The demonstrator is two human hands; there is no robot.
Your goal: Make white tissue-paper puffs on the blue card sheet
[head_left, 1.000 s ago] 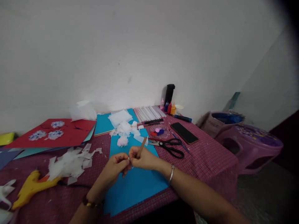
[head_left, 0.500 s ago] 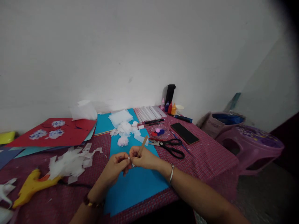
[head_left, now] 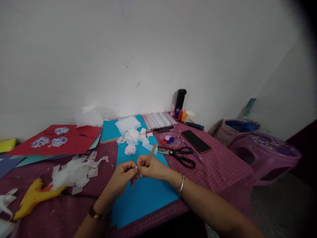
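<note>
Above the blue paper sheet (head_left: 146,201), both of my hands meet fingertip to fingertip. My left hand (head_left: 125,177) pinches a small white piece of paper (head_left: 139,172), mostly hidden by the fingers. My right hand (head_left: 153,168) is closed around a flat wooden stick (head_left: 152,153) that points up, and its fingertips press on the same white piece. Just beyond the hands lies a fluffy pale pink paper ball (head_left: 130,149), with a heap of crumpled white paper pieces (head_left: 132,136) behind it. Black-handled scissors (head_left: 180,155) rest to the right.
A yellow glue gun (head_left: 34,198) and cut white paper scraps (head_left: 74,173) lie left. Behind them is red paper (head_left: 81,140) with blue-dotted white flowers. A phone (head_left: 195,141), pens (head_left: 163,129) and paint bottles (head_left: 180,114) are right. A pink stool (head_left: 267,162) stands beside the table.
</note>
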